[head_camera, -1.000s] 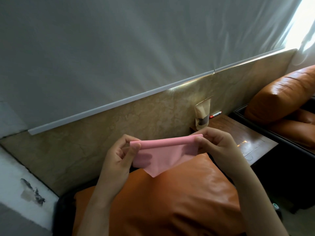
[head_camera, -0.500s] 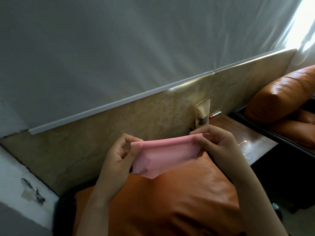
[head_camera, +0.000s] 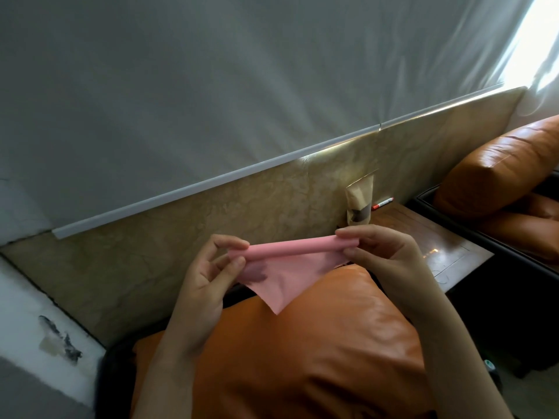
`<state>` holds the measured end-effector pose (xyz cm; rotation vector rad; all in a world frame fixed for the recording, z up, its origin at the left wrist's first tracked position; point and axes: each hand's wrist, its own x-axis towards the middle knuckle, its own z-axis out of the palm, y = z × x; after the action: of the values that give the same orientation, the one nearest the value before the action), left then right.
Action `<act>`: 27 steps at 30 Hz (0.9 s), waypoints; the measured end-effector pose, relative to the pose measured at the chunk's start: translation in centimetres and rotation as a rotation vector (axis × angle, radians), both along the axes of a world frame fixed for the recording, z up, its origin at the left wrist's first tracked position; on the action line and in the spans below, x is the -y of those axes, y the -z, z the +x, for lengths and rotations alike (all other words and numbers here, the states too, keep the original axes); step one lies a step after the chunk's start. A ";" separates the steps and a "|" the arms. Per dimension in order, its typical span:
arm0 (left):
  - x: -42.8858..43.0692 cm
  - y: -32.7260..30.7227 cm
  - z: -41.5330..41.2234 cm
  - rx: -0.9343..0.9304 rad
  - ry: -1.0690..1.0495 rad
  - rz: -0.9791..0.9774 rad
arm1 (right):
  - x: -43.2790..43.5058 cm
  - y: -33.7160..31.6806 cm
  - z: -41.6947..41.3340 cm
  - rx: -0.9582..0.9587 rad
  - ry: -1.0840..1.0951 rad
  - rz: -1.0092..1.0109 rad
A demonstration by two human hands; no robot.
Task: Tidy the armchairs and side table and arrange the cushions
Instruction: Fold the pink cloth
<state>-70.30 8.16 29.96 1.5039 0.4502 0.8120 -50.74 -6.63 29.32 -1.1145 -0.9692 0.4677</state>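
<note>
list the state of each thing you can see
pink cloth, top edge rolled, corner hanging down
left hand, pinches the cloth's left end
right hand, pinches the cloth's right end
orange cushion, lying under the hands
paper pouch, upright on the side table
marker, lying flat on the side table

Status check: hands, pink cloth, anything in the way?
Left hand and right hand each pinch an end of the pink cloth. Top edge rolled, corner hanging over the orange cushion. Nothing blocking.
</note>
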 end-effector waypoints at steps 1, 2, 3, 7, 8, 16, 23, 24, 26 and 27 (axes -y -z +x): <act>-0.1 0.0 -0.1 -0.006 -0.002 0.003 | 0.0 0.0 0.0 -0.002 0.004 0.004; -0.1 0.0 -0.1 -0.013 0.000 0.007 | 0.0 0.0 0.0 0.002 -0.002 0.010; -0.1 -0.1 -0.1 -0.019 -0.002 0.014 | 0.0 0.0 0.0 0.009 -0.015 0.017; 0.3 -0.5 -0.1 -0.009 -0.019 0.001 | 0.0 0.0 -0.1 -0.008 -0.031 -0.015; 0.5 -0.6 0.0 -0.011 -0.030 0.007 | 0.0 0.0 -0.1 -0.022 -0.030 -0.028; 0.9 -0.8 0.4 -0.066 -0.110 0.022 | -0.1 0.2 0.0 0.062 0.023 -0.062; 0.6 -0.8 0.9 -0.051 -0.065 -0.021 | 0.4 0.0 -0.1 0.058 0.021 -0.077; 0.6 -0.8 1.1 -0.048 -0.058 -0.026 | 0.5 -0.1 -0.1 0.063 0.025 -0.077; 0.6 -1.1 1.3 -0.041 -0.047 -0.026 | 0.7 -0.4 -0.1 0.065 0.036 -0.073; 0.7 -1.4 1.4 -0.037 -0.045 -0.022 | 0.7 -0.6 -0.1 0.060 0.039 -0.067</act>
<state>-68.85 7.50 31.34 1.4951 0.5208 0.8133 -50.80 -7.36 29.88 -1.2117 -0.9879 0.4400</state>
